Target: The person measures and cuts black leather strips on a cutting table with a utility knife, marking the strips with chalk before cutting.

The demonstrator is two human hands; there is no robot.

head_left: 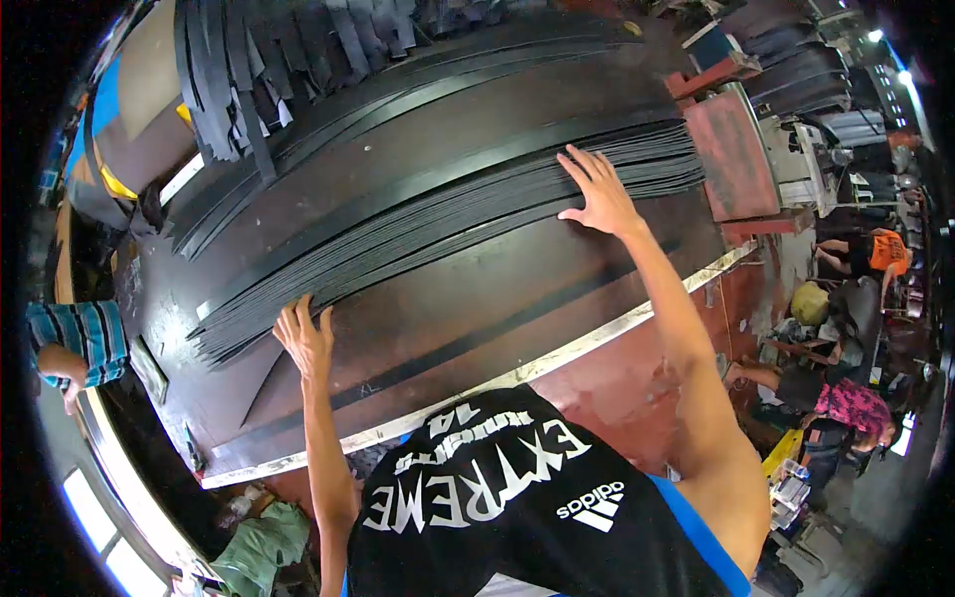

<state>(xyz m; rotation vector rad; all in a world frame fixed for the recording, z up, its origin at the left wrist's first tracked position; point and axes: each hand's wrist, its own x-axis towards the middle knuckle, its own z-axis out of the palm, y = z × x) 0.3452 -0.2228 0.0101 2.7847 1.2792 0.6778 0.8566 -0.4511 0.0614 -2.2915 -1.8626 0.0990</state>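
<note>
A long bundle of thin black strips (428,224) lies across the dark tabletop (468,289), its strips side by side and fanning out slightly at the left end. My left hand (306,338) rests at the near edge of the bundle toward that end, with fingers apart. Farther right, my right hand (602,197) is spread over the bundle, its thumb out to the side. Neither hand grips anything that I can see. The bundle's right end reaches a reddish block (736,154) at the table's end.
More dark strips (398,95) lie along the far side, beside a hanging pile of black pieces (298,45). A pale edge (557,363) borders the table near me. One person in a striped shirt (80,338) is at left; others (856,408) are at right.
</note>
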